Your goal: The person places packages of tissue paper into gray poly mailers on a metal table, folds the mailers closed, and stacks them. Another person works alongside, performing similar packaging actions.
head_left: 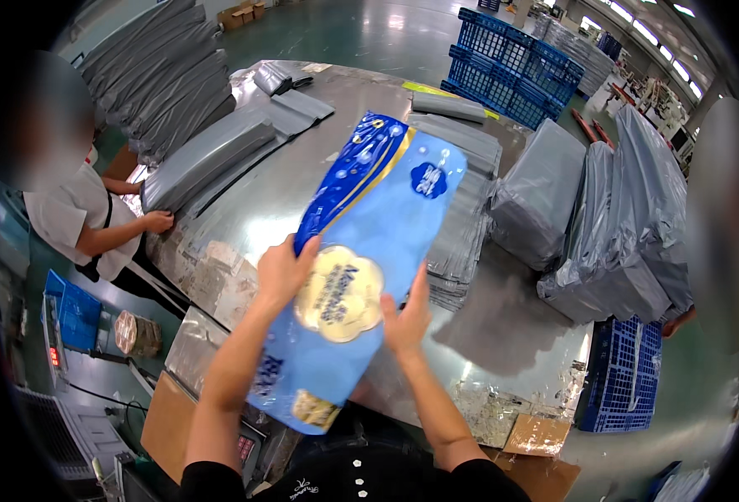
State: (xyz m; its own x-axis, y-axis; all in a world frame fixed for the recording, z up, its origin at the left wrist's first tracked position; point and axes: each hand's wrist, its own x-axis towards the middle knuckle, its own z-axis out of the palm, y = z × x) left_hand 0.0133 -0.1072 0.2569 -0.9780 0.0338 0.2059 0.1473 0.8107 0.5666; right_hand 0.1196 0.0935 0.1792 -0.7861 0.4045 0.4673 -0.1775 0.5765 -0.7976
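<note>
In front of me I hold up a long light-blue plastic packaging bag [403,222], with a dark-blue band, a gold stripe and a cream scalloped emblem. It looks flat and is tilted, its top leaning right. My left hand [284,274] grips its left edge, and my right hand [408,318] grips the right edge with the thumb on the front. The fingers behind the bag are hidden. Just beyond it lies a stack of flat grey plastic bags [453,251] on the metal table [256,197], partly covered by the bag.
Across the table's left side, a co-worker [72,217] handles a pile of grey film bags [210,159]. Wrapped grey bundles [541,197] stand at the right edge, close to blue plastic pallets [624,376]. More blue pallets [511,63] are stacked behind. Grey sacks [160,79] rise at far left.
</note>
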